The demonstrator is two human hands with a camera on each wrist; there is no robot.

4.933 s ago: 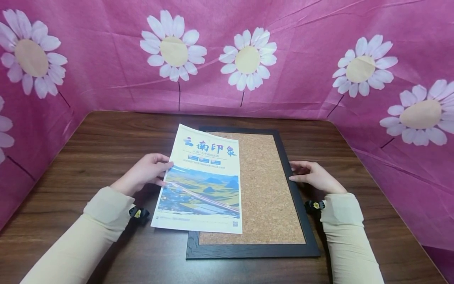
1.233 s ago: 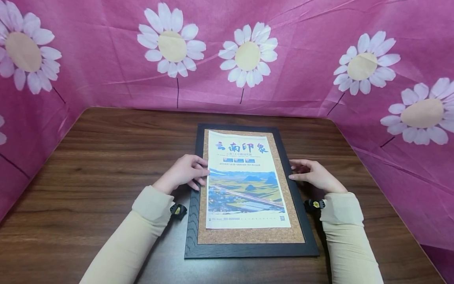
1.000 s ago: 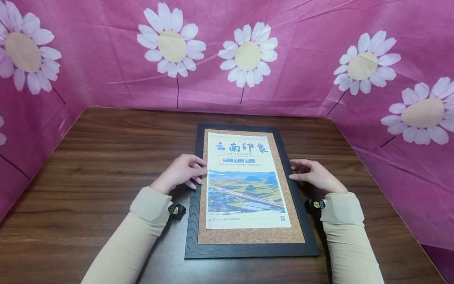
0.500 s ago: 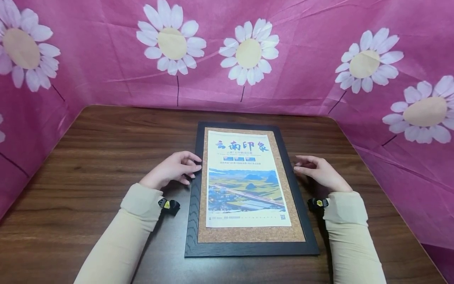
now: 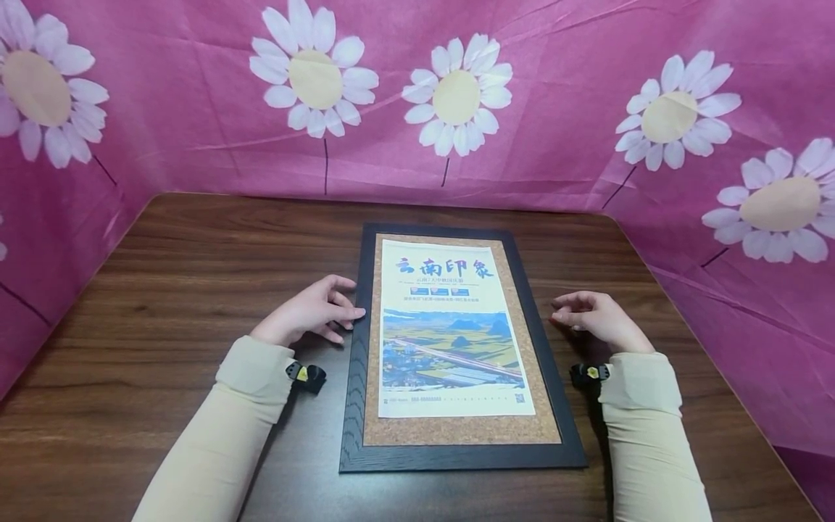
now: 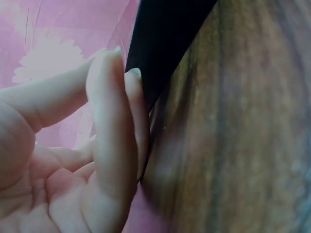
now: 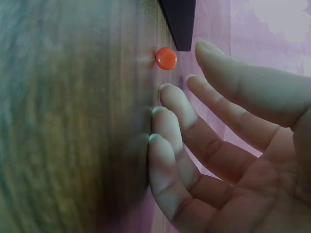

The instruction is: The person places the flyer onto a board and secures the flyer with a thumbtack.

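Observation:
A printed poster [image 5: 457, 355] with a landscape picture lies flat on a cork board [image 5: 459, 432] in a black frame [image 5: 459, 458]. My left hand [image 5: 309, 312] is beside the frame's left side, holding nothing, its thumb tip just over the border in the head view. To the right of the frame, my right hand [image 5: 601, 319] rests with loosely bent fingers and an unfilled grasp. A small, round, shiny orange-red piece [image 7: 166, 58] is on the table between its fingertips and the frame's edge; most of it is hidden in the head view.
The brown wood-grain table [image 5: 215, 239] carries the framed board near its middle. A pink cloth [image 5: 548, 116] printed with white daisies hangs behind and on both sides. A black strap [image 5: 306, 375] with a small device is on each wrist.
Since the oldest frame, the poster moved right onto the cork with my left hand on it. That hand has let go and drawn back left; my right hand has shifted slightly right, off the frame.

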